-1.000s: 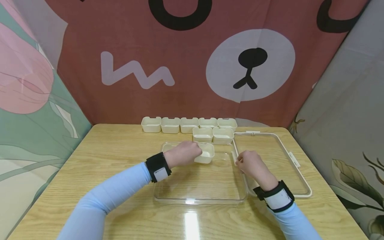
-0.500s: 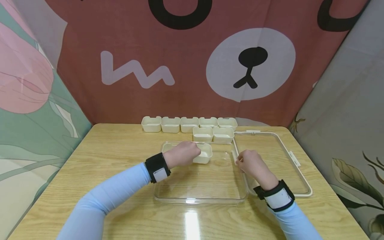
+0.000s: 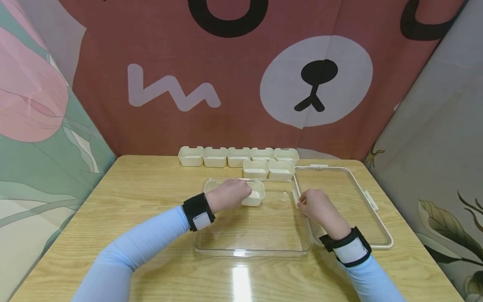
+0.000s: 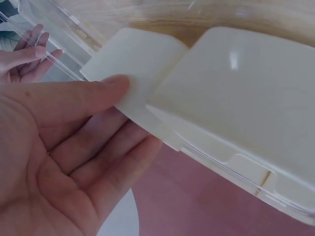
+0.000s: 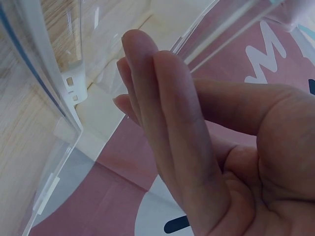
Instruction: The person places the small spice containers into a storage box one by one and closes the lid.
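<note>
My left hand (image 3: 231,193) pinches a small cream container (image 3: 257,194) inside a clear plastic box (image 3: 241,253). In the left wrist view its thumb lies on the outer wall of that container (image 4: 140,59), its other fingers on the far side. A second cream container (image 3: 212,184) stands in the box's back left corner, partly behind the hand; the left wrist view has it as the larger container (image 4: 241,93) on the right. At the box's right rim is my right hand (image 3: 318,207), its fingers (image 5: 174,98) mostly straight beside the clear wall in the right wrist view.
Several more cream containers (image 3: 237,157) stand in a row along the back of the table, with two in front of them (image 3: 281,170). A clear lid with a white frame (image 3: 352,245) lies right of the box. Printed cloth (image 3: 170,126) hangs behind the table.
My left hand has shifted the container slightly left inside the box, towards the one in the corner. My right hand has stayed at the box's right rim.
</note>
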### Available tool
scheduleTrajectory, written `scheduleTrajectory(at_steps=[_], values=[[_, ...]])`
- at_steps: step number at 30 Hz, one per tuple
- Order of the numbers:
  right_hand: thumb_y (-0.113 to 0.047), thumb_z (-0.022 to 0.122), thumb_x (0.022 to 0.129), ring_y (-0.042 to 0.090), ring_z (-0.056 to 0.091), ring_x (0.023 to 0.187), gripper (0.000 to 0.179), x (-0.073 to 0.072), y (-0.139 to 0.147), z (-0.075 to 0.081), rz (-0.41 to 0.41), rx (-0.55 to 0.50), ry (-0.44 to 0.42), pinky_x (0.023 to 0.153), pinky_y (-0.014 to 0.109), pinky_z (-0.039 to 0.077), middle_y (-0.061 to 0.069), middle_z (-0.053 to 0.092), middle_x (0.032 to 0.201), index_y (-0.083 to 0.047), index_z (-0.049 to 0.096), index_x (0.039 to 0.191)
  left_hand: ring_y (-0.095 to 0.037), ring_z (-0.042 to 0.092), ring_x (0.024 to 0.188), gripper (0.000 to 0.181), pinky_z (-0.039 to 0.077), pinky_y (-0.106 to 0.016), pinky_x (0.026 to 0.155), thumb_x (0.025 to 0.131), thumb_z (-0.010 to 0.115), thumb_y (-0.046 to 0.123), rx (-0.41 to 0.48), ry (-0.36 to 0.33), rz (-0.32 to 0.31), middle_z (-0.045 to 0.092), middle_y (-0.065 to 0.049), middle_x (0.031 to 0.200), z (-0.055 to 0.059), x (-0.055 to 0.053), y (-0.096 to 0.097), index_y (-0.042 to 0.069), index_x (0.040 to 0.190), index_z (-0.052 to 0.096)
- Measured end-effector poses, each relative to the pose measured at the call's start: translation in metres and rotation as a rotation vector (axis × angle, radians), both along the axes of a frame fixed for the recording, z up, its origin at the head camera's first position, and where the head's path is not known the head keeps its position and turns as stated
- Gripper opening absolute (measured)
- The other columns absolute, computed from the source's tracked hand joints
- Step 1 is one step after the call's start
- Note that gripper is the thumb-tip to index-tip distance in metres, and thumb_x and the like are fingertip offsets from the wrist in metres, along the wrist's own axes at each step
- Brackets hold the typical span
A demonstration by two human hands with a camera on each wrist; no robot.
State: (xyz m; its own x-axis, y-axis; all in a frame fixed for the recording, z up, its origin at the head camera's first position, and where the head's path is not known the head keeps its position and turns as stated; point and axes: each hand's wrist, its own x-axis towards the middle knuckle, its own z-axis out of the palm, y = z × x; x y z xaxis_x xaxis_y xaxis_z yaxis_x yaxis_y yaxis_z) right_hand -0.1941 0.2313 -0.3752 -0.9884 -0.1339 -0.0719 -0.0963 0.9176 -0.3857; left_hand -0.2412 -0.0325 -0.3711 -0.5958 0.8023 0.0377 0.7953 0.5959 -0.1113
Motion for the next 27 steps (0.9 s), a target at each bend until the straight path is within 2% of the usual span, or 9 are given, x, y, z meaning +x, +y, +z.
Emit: scheduleTrajectory(at_steps=[13,27], values=[[-0.010,0.063,0.088,0.010,0.058,0.051,0.015,-0.0003,0.0009,-0.0015,-0.003,-0.009,0.000,0.050,0.026,0.047,0.005,0.065,0.064,0.004,0.069,0.089,-0.010,0.043,0.059,0.014,0.037,-0.021,0.054,0.081,0.064,-0.004,-0.005,0.034,-0.011,0.065,-0.003,0.070,-0.0015,0.0016,0.0000,0.009,0.082,0.071],[-0.009,0.063,0.087,0.010,0.058,0.050,0.014,-0.0015,0.0020,-0.0028,0.006,-0.012,0.015,0.049,0.025,0.046,0.006,0.066,0.066,0.004,0.070,0.088,-0.008,0.046,0.056,0.014,0.035,-0.019,0.050,0.087,0.062,0.001,-0.062,0.074,-0.005,0.069,-0.006,0.075,-0.0003,0.0047,0.0015,0.008,0.091,0.073]])
